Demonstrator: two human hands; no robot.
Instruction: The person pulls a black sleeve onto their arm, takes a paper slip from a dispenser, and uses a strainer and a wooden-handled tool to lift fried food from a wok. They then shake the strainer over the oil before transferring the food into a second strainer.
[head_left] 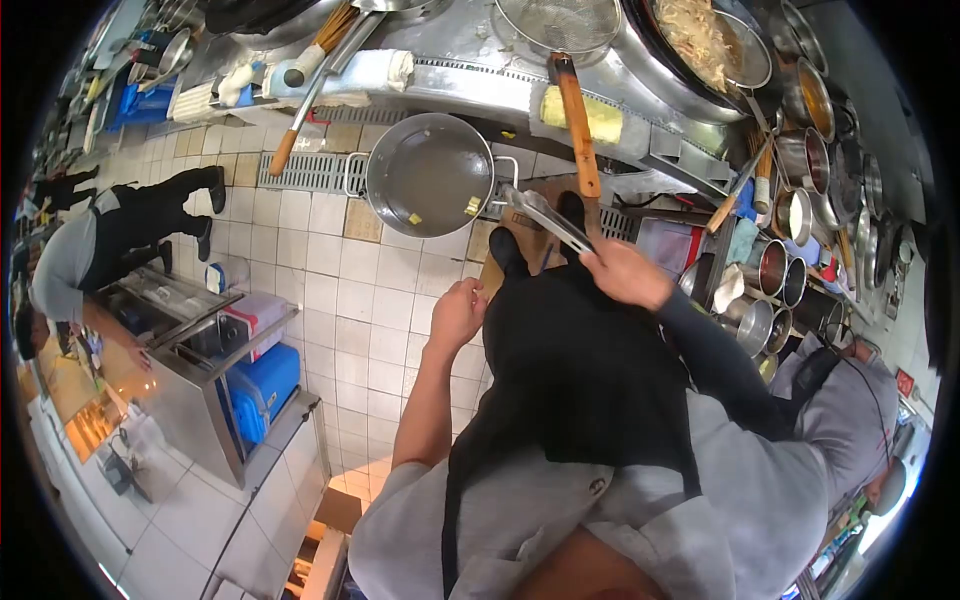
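Note:
My right hand (625,272) is closed around a pair of metal tongs (552,220), whose tips point up and left towards the pot's right handle. My left hand (458,316) hangs in front of my apron with its fingers curled in and nothing showing in them. Ahead of both hands is a large two-handled metal pot (378,185) with a few small yellow pieces (473,206) inside. A wire strainer (560,22) lies on the steel counter, its wooden handle (574,130) sticking out over the edge towards me.
The steel cooking counter (460,85) runs along the front, with a folded yellow cloth (590,118) at its edge. Pots and pans (775,265) crowd the right side, where another person (840,400) stands. At left, a person (70,260) bends by a steel cabinet (190,410).

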